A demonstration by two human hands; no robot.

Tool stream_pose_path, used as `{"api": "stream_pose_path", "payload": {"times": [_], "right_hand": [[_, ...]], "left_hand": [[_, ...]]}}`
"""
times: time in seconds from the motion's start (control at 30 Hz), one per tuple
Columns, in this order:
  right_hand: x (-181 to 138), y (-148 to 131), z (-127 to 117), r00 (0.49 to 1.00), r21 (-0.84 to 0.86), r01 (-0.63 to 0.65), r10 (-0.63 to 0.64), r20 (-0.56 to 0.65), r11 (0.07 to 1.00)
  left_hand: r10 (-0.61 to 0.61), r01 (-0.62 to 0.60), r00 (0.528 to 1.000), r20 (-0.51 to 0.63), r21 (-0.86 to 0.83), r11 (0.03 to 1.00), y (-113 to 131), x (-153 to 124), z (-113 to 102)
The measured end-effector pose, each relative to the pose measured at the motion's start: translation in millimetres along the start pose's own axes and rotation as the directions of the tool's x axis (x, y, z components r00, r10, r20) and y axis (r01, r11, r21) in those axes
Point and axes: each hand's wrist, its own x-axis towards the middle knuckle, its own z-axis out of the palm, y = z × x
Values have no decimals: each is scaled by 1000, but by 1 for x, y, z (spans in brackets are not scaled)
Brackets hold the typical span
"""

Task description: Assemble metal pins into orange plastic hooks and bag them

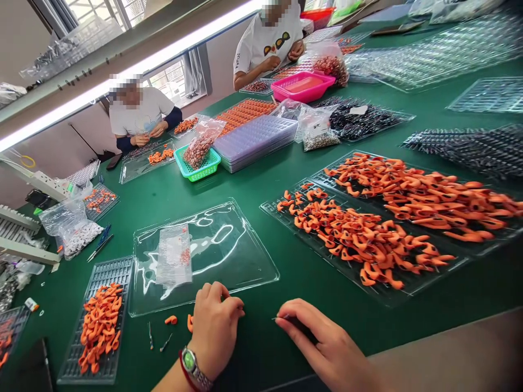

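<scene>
green table top [253, 188] lies under two bare hands. the left hand [216, 321] comes up from the near side, bent at the wrist, fingers curled. its thumb and first finger are close together, but i can't tell if they hold anything. the right hand [327, 340] is a bit to the right, pointing left, with its thumb and first finger squeezed on a thin bit [274, 318] that pokes out at the tips. one orange hook [170, 320] sits left of the left hand, near two wire pieces [151, 336]. a silver watch [190, 360] with a green face is on the left wrist; i can't read any name on it. far off, a person's white shirt [253, 46] has letters on the sleeve, too blurry to read. a small bag [321, 133] has dark marks, also too blurry.
</scene>
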Motion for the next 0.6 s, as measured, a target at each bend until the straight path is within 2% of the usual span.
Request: {"api": "stream_pose_path", "payload": {"times": [0.07,0.13,0.2,0.23,0.3,0.37,0.43,0.47,0.53,0.6], "right_hand": [[-1,-1,1,1000,10,-23,23,8,1000],[0,-4,4,998,54,-55,55,10,997],[1,-11,9,996,134,-87,88,4,987],[1,-15,12,995,188,-100,102,1,977],[2,-25,19,993,309,-110,118,-7,945],[3,-35,26,993,413,-101,118,-15,905],[2,-43,33,994,479,-80,106,-28,874],[2,-46,36,994,500,-70,101,-35,863],[0,-50,40,995,523,-54,88,-40,851],[-1,-53,42,996,531,-43,76,-40,846]], "left_hand": [[-3,3,999,42,12,1000,1,4,0],[-42,46,997,72,-52,998,3,3,-1],[-102,116,992,68,-248,962,4,-1,-3],[-136,150,989,63,-389,909,5,-4,-4],[-206,204,975,81,-688,696,6,-12,-5],[-245,233,959,145,-893,384,7,-22,-4],[-251,227,948,198,-969,93,8,-30,1],[-253,213,945,209,-977,-14,8,-33,4],[-279,171,938,207,-974,-149,9,-39,11],[-302,141,931,203,-966,-217,10,-43,15]]}}
